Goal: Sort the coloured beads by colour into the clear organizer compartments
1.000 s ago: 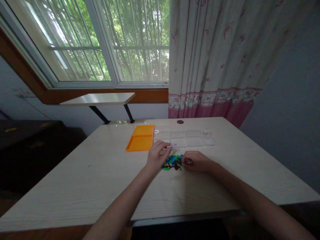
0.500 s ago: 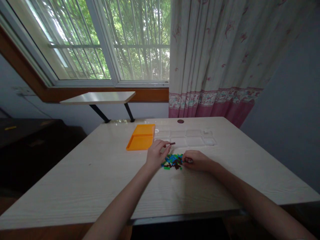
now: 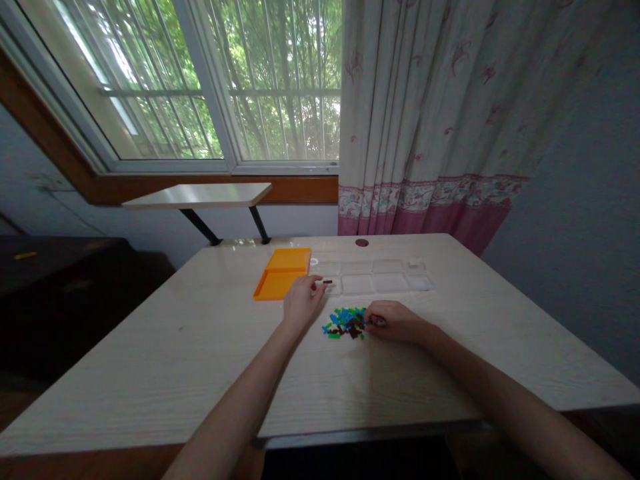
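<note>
Between the thumb and fingers of my left hand (image 3: pixel 302 299) is a small dark brown building brick (image 3: pixel 327 282). That hand hovers at the near left compartment of a clear plastic compartment tray (image 3: pixel 373 285), close to the orange tray. My right hand (image 3: pixel 393 321) rests at the right edge of a loose pile of small building bricks (image 3: pixel 346 321) in blue, green and brown. Its fingers are curled around dark brown bricks (image 3: pixel 379 321), only partly visible.
An orange two-part tray (image 3: pixel 281 285) lies left of the clear one on the pale wooden table (image 3: pixel 210 373). A raised shelf (image 3: pixel 200 195) on black legs stands at the back left. Behind are a window (image 3: pixel 280 87) and a curtain (image 3: pixel 425 120).
My left hand has moved left and away from me, carrying the brown brick from above the pile to the clear tray's near left compartment. My right hand has stayed put.
</note>
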The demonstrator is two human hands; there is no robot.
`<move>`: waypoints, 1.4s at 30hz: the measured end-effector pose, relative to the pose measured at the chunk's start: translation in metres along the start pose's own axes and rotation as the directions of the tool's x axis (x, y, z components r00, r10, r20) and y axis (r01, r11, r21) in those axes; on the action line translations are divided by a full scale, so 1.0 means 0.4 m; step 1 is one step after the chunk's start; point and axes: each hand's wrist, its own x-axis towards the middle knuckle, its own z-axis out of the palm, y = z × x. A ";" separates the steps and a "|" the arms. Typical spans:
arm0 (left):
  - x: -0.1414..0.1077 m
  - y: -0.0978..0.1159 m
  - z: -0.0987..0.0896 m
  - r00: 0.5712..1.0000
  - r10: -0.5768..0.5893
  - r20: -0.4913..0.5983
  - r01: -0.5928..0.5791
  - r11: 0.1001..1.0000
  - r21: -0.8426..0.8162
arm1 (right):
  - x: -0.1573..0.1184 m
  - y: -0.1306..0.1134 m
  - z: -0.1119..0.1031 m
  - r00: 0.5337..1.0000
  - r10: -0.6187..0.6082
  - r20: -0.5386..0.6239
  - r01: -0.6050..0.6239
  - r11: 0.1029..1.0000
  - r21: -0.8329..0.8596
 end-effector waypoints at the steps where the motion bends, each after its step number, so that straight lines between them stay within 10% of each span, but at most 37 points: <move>1: 0.002 0.001 -0.005 1.000 0.004 0.007 -0.004 1.000 0.004 | 0.000 0.000 0.000 1.000 0.002 0.001 -0.002 1.000 -0.001; 5: 0.010 0.001 -0.038 0.970 0.121 0.209 -0.109 0.992 -0.070 | -0.004 0.005 0.002 1.000 0.002 -0.007 -0.002 1.000 0.008; 9: 0.011 -0.005 -0.062 0.810 0.251 0.531 -0.168 0.965 -0.200 | -0.006 0.009 0.005 1.000 -0.002 -0.016 0.003 1.000 0.009; 13: 0.004 -0.009 -0.060 0.726 0.275 0.631 -0.169 0.960 -0.224 | -0.005 0.010 0.006 1.000 0.000 -0.014 0.000 1.000 -0.001; 42: -0.012 0.008 -0.046 0.721 0.293 0.629 -0.232 0.956 -0.180 | -0.002 0.007 0.004 1.000 -0.001 -0.010 0.001 1.000 -0.001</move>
